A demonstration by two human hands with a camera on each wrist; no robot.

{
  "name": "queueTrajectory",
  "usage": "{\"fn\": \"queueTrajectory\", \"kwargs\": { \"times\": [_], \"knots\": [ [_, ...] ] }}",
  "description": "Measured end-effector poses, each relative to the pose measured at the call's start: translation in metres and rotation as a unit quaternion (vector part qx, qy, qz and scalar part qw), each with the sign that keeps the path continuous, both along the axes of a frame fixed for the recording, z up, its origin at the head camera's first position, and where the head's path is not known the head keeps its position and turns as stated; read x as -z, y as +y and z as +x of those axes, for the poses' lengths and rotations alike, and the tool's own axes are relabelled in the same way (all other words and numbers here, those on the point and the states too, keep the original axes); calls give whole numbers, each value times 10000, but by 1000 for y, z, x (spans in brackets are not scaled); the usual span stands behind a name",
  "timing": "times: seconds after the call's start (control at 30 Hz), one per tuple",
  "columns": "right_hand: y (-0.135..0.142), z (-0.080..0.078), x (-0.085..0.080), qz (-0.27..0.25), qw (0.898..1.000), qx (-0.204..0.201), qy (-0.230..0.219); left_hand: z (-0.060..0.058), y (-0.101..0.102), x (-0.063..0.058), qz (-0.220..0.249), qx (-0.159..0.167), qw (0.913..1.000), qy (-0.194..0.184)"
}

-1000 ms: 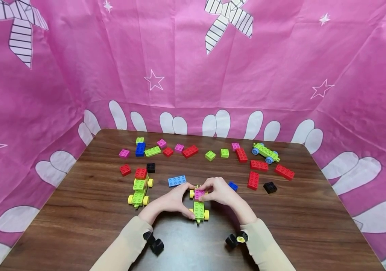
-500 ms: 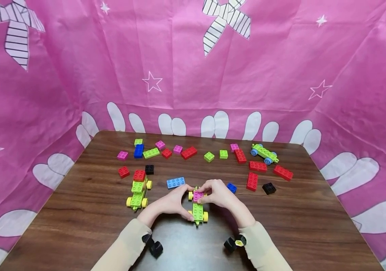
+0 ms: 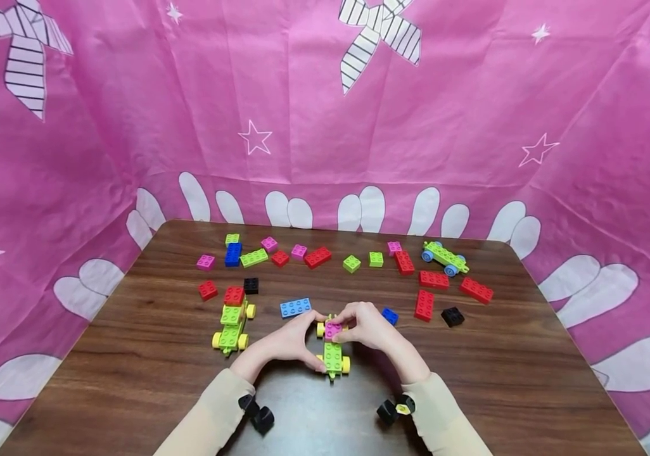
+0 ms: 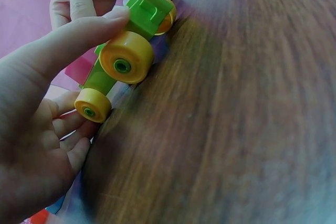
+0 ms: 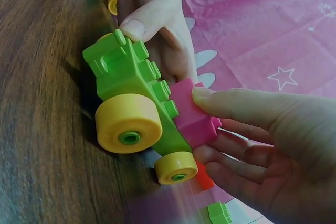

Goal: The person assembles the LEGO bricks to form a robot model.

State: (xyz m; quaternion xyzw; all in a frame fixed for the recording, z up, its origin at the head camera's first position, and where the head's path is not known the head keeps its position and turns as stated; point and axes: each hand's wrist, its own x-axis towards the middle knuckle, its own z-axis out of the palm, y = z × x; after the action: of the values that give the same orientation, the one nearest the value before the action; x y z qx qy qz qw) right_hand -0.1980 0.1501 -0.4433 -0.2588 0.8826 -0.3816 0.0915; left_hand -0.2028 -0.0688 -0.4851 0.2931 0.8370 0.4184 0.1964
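A lime-green toy car base with yellow wheels stands on the table between both hands. On its far end sits a pink brick, flush against the studs as far as the right wrist view shows. My left hand holds the car base from the left, thumb on the near end and fingers at the far end. My right hand pinches the pink brick between thumb and fingers. To the left stands a second yellow-wheeled car, carrying a green brick and a red brick.
A light blue brick lies just beyond my left hand, a dark blue brick beyond my right. Several loose bricks line the back of the wooden table. A green base with blue wheels stands at the back right.
The head view has shifted slightly, so everything sits a little lower and further left. Both hands keep the same hold on the car base and the pink brick.
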Motion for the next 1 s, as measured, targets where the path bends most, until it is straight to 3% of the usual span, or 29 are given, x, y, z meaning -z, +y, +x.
{"fn": "queueTrajectory", "kwargs": {
  "times": [0.33,1.0],
  "knots": [
    [2,1,1,-47,9998,184,-116,-1,1,-2,-38,64,10000,17],
    [4,-3,9,-188,9994,98,-280,-2,-2,-1,-35,50,9999,-104]
  ]
}}
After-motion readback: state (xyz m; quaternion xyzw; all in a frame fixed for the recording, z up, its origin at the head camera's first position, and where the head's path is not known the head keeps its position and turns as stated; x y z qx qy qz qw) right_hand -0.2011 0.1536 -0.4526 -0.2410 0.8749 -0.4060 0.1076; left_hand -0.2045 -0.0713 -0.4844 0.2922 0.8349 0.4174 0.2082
